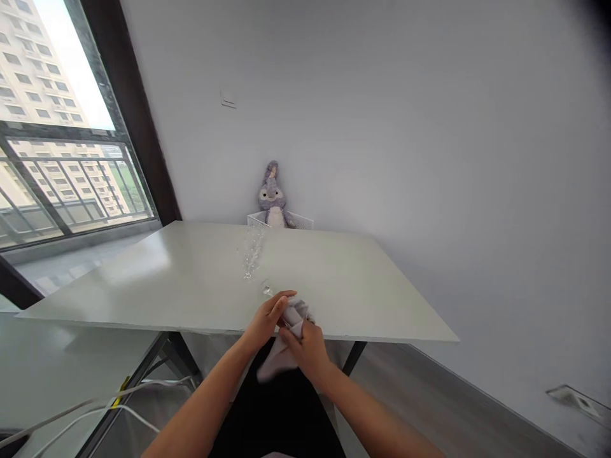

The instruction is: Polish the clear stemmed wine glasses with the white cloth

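A pale greyish-pink cloth is bunched up at the near edge of the white table, its loose end hanging below the edge. My left hand is closed on the cloth's left side, with a small clear, shiny object just beyond the fingers; whether that hand also grips it is unclear. On the right side of the cloth, my right hand is closed round it. Farther back on the table lies a clear, glittering strand or piece.
A grey plush toy sits in a white mesh basket behind the table's back edge. At the lower left, white cables cross a second surface. A window is on the left.
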Demonstrator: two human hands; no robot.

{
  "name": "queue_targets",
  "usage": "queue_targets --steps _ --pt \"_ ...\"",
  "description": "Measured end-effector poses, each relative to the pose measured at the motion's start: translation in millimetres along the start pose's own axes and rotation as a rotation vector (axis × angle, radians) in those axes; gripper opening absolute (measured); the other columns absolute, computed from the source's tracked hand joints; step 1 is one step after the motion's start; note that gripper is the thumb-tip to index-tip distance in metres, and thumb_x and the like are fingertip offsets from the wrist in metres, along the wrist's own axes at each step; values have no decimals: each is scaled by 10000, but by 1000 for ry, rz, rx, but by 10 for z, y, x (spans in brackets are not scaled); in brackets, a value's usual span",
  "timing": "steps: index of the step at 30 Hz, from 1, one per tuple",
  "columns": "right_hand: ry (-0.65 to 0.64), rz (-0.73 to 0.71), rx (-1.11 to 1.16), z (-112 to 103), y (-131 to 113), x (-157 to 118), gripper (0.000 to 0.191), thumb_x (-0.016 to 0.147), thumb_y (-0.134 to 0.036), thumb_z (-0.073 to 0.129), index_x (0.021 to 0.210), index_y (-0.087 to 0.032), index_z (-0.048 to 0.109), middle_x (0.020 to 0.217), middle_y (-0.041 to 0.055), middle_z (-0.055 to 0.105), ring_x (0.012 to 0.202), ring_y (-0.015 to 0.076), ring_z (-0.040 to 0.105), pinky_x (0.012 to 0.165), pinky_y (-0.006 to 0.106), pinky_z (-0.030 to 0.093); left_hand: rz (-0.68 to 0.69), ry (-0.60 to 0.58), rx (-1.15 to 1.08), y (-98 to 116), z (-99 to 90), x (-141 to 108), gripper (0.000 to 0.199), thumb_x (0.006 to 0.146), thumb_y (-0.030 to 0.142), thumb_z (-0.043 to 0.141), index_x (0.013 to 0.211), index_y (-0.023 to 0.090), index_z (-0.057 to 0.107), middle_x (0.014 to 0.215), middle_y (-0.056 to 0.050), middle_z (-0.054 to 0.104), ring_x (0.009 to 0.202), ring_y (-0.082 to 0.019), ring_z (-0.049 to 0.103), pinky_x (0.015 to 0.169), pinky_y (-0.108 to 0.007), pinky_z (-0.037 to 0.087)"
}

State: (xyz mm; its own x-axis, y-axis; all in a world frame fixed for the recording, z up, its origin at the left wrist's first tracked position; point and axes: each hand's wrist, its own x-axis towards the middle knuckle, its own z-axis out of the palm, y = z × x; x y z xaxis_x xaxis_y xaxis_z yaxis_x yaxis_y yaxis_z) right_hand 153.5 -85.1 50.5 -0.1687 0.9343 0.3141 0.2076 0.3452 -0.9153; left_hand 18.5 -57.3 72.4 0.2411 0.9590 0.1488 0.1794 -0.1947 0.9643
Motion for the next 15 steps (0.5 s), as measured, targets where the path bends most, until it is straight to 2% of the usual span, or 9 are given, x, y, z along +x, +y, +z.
queue_targets --steps 2,4,6,8,9,11,13,15 --pt "-38 -152 -245 -49 46 -9 268 770 -398 513 849 -165 619 747 77 648 698 195 589 637 288 429 12 22 158 6 -14 -27 489 866 473 236 1158 196 514 694 -17 610 581 -128 538 568 -254 442" --pt "-63 -169 -312 -139 68 29 266 795 -394 477 821 -171 619 745 74 648 692 190 596 632 284 438 101 122 441 29 -82 -73 441 878 430 248 1121 211 544 714 -26 632 642 -151 574 629 -284 452" --pt "-57 -38 -209 -246 48 86 284 798 -416 469 743 -170 602 638 48 621 592 172 593 550 265 446 286 263 775 68 -173 -127 349 869 371 334 1075 221 573 880 -60 651 822 -193 587 752 -339 437" --pt "-65 116 -15 -346 -11 126 293 773 -447 499 731 -170 585 581 21 590 513 161 582 477 255 444 508 327 1047 106 -245 -167 289 842 308 426 1082 229 567 1100 -84 591 1032 -236 517 887 -402 370" --pt "-97 164 79 -391 -48 133 297 757 -459 518 750 -170 582 575 11 583 492 159 578 459 256 444 597 310 1142 117 -266 -177 298 829 287 458 1107 232 550 1158 -88 558 1101 -248 470 935 -428 328" --pt "-195 188 192 -471 -121 127 307 735 -466 547 792 -167 583 586 -3 579 485 152 572 458 257 445 689 236 1254 114 -275 -174 325 821 253 480 1142 228 520 1114 -91 576 1120 -244 453 975 -455 277" --pt "-280 142 174 -547 -172 110 302 731 -455 561 792 -161 593 582 -15 566 507 137 557 479 242 433 680 145 1285 83 -256 -156 301 835 234 454 1127 213 524 925 -76 628 993 -220 524 930 -438 324" --pt "-337 63 70 -635 -190 106 291 748 -443 549 751 -158 608 583 -21 553 545 125 533 508 224 413 616 44 1256 46 -233 -146 275 852 227 413 1095 204 541 764 -55 623 826 -194 557 806 -377 397"
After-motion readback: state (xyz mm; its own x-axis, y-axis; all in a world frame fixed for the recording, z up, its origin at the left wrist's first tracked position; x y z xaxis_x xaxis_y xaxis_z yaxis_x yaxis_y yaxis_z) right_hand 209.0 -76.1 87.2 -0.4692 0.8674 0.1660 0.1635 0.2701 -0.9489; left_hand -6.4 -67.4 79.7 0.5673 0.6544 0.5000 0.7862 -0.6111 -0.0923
